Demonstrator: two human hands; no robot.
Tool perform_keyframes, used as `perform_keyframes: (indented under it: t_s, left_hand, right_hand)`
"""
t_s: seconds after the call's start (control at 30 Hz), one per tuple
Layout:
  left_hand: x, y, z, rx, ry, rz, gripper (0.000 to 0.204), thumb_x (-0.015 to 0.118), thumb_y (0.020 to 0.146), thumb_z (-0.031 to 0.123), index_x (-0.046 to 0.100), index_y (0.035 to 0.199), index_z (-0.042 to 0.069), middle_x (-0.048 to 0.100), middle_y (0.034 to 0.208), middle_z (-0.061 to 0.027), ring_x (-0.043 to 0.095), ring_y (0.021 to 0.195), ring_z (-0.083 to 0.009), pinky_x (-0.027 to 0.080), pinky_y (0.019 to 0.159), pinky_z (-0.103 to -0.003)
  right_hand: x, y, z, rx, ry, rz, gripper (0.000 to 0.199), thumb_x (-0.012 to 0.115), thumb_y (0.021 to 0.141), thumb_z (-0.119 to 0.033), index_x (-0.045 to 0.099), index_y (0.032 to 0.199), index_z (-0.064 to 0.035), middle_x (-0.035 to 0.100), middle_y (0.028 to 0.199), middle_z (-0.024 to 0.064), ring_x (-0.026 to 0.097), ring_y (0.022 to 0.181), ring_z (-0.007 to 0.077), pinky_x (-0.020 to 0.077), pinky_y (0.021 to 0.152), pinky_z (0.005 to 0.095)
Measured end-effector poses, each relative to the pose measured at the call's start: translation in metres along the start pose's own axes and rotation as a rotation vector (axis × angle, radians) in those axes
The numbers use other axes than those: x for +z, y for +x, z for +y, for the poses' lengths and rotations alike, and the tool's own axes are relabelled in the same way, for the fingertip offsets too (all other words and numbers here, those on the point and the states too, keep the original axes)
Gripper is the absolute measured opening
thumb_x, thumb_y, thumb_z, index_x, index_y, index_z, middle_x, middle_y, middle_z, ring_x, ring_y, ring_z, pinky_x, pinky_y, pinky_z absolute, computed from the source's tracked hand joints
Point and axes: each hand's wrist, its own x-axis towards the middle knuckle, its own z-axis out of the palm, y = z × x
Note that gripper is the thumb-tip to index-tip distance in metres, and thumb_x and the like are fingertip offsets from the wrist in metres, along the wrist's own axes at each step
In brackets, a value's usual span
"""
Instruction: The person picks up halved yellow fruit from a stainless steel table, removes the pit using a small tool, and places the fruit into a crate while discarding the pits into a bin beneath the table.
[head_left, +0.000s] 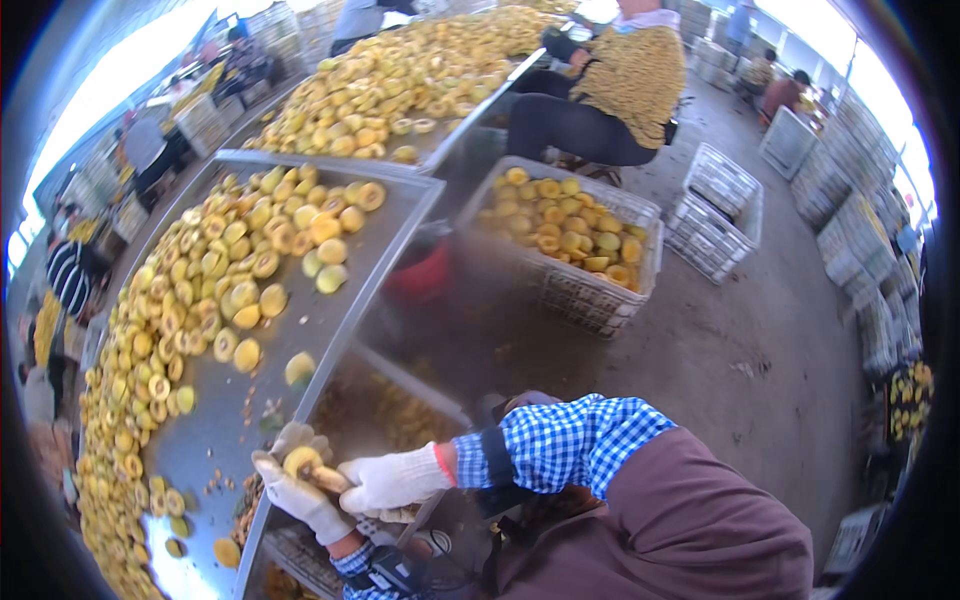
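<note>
A worker at a rimmed metal table spread with halved yellow fruit holds one piece, a yellow fruit half, in the left gloved hand near the table's edge; the right gloved hand grips a short tan implement against it. Beyond, whole-looking and cut fruit fills a pale slatted crate near a blurred red bucket, contents indistinct.
</note>
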Motion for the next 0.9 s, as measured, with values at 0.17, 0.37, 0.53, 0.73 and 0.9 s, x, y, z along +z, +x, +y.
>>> perform_keyframes:
  t_s: [0.17,0.37,0.53,0.73,0.9]
  left_hand:
    - [-0.004,0.0,-0.005,-0.083,-0.108,-0.168,0.064,0.032,0.095,0.056,0.06,0.107,-0.001,0.064,0.092,-0.0133,0.061,0.07,-0.0227,0.051,0.057,-0.032]
    - [0.041,-0.017,-0.017,-0.036,-0.322,-0.142,0.06,0.032,0.096,0.051,0.057,0.112,-0.001,0.063,0.099,-0.014,0.062,0.079,-0.0278,0.054,0.068,-0.039]
    - [0.04,-0.028,-0.008,-0.106,-0.272,-0.065,0.064,0.027,0.098,0.05,0.061,0.103,-0.003,0.064,0.094,-0.0158,0.063,0.077,-0.0288,0.053,0.071,-0.04]
    - [0.034,-0.035,0.009,-0.327,-0.246,-0.222,0.058,0.035,0.096,0.052,0.063,0.092,0.002,0.063,0.081,-0.0126,0.062,0.074,-0.0245,0.053,0.067,-0.036]
    - [0.015,-0.028,0.008,-0.607,-0.858,-0.65,0.051,0.038,0.096,0.046,0.062,0.091,0.002,0.062,0.076,-0.0097,0.061,0.073,-0.0223,0.054,0.069,-0.035]
  right_hand:
    - [0.002,-0.011,-0.003,-0.104,-0.259,0.106,0.021,0.052,0.088,-0.022,0.049,0.098,-0.004,0.059,0.068,0.009,0.057,0.049,0.0174,0.0454,0.043,0.0305]
    - [-0.004,-0.039,-0.01,-0.007,-0.026,0.129,0.024,0.049,0.086,-0.019,0.054,0.069,-0.0027,0.051,0.05,0.0035,0.047,0.038,0.0137,0.0367,0.035,0.0288]
    - [-0.008,-0.041,-0.006,-0.041,-0.411,0.179,0.028,0.051,0.088,-0.026,0.05,0.082,0.0006,0.057,0.061,0.0075,0.057,0.053,0.0205,0.0454,0.05,0.0338]
    - [-0.009,-0.046,-0.011,0.064,-0.287,0.044,0.028,0.051,0.089,-0.027,0.054,0.086,0.001,0.058,0.07,0.0061,0.053,0.054,0.0176,0.0436,0.051,0.0321]
    - [-0.011,-0.04,-0.003,0.251,0.417,-0.285,0.019,0.054,0.091,-0.025,0.051,0.079,-0.0106,0.044,0.06,-0.0066,0.042,0.048,0.0049,0.0322,0.04,0.0217]
